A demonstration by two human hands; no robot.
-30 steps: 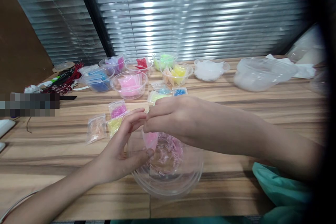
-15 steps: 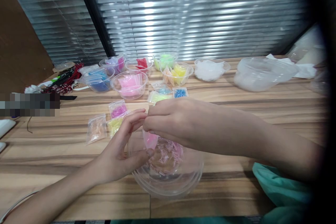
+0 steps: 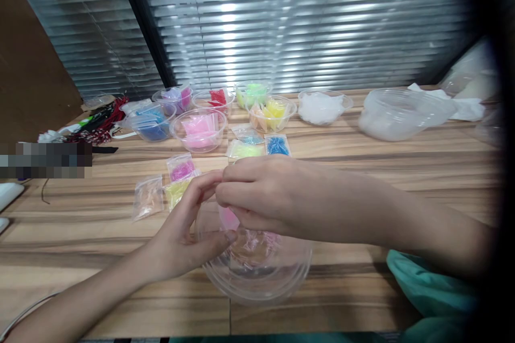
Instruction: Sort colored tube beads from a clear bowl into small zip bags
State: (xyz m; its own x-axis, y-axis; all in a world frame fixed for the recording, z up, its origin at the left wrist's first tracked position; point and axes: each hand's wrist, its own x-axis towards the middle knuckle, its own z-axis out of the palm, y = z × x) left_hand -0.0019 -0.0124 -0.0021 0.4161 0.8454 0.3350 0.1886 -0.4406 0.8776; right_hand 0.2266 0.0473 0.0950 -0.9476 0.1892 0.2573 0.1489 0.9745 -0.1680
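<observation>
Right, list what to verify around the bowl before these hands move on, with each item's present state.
1. Clear plastic bowl upright on the wood-grain table: ok.
2. Pink bits lying inside the bowl: ok.
3. Pink packet above the bowl, by both hands: ok.
4. Right hand firmly gripping the packet: cannot tell, fingertips hidden.
5. Bowl interior fully in sight: not ok, the right hand covers part.
6. Orange zip bag outside the bowl, beyond the left hand: ok.
</observation>
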